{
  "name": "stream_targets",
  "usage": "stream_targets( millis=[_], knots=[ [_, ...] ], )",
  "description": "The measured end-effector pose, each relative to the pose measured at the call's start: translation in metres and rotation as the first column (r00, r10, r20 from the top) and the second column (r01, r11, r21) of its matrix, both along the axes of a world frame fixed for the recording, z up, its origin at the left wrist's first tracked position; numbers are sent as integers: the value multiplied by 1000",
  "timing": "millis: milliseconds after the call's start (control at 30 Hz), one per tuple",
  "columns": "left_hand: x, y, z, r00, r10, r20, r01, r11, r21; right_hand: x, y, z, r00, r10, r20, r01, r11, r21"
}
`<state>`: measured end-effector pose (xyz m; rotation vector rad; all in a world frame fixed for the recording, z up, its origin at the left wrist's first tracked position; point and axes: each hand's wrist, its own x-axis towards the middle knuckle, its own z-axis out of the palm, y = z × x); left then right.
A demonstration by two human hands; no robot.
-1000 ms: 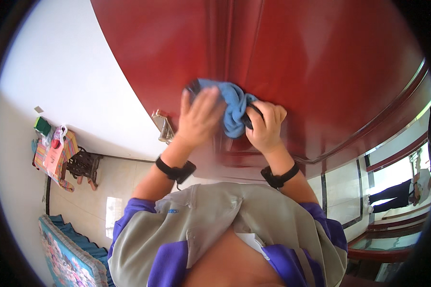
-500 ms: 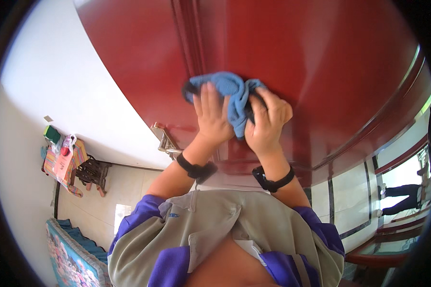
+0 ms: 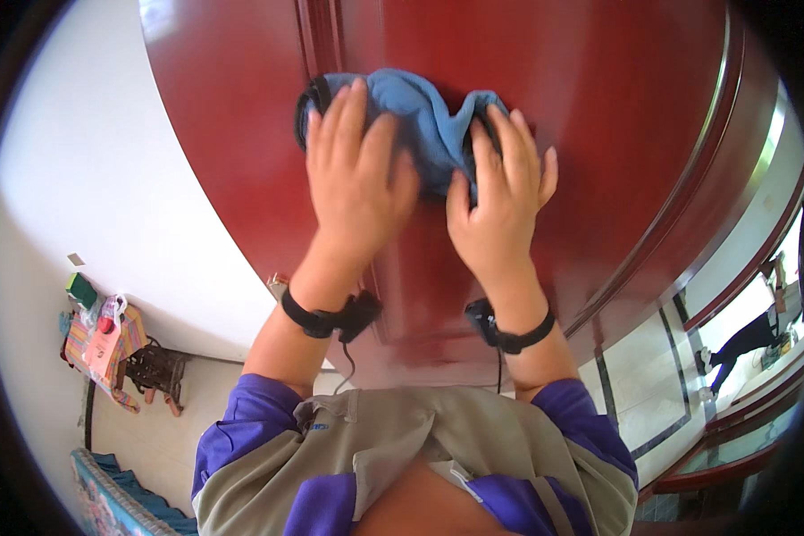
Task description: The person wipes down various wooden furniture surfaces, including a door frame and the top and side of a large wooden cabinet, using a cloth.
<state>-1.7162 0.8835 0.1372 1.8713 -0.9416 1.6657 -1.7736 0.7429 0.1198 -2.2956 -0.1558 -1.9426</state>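
Observation:
A blue cloth (image 3: 420,105) with black edging lies bunched against the glossy red door (image 3: 590,80). My left hand (image 3: 355,183) is laid on its left half, with the fingers stretched out and spread. Its thumb is slightly blurred. My right hand (image 3: 500,192) grips the right end of the cloth, with bent fingers over it and the thumb at its lower edge. The palms hide part of the cloth. Both wrists carry a black strap with a small black device.
A metal door handle (image 3: 279,284) shows partly beside my left forearm. White wall (image 3: 125,152) runs along the left. Farther off are a small table with a striped cloth (image 3: 98,348) and a quilted teal cover (image 3: 121,500). A person in dark trousers (image 3: 741,344) is at the far right.
Both hands have moved up the door with the cloth, the left hand also further left. The cloth is spread a little wider, and my arms reach out further.

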Motion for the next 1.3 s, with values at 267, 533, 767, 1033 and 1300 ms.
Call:
stream_targets(
  millis=[267,533,767,1033,1300],
  knots=[
    [17,-9,-56,994,88,63,-95,989,111,12,3,-44,1000,-11,28,16,985,-174],
    [15,-33,79,973,162,165,-164,986,0,14,-33,93,980,103,169,-62,971,-231],
    [12,-64,25,984,129,121,-140,986,90,20,-56,33,981,-40,188,71,985,-160],
    [-9,-79,-71,988,49,145,-99,925,366,-2,-75,-99,986,-114,122,124,989,-78],
    [-27,-129,18,990,-42,134,-6,941,338,-38,-121,-12,961,-278,-8,278,961,9]
  ],
)
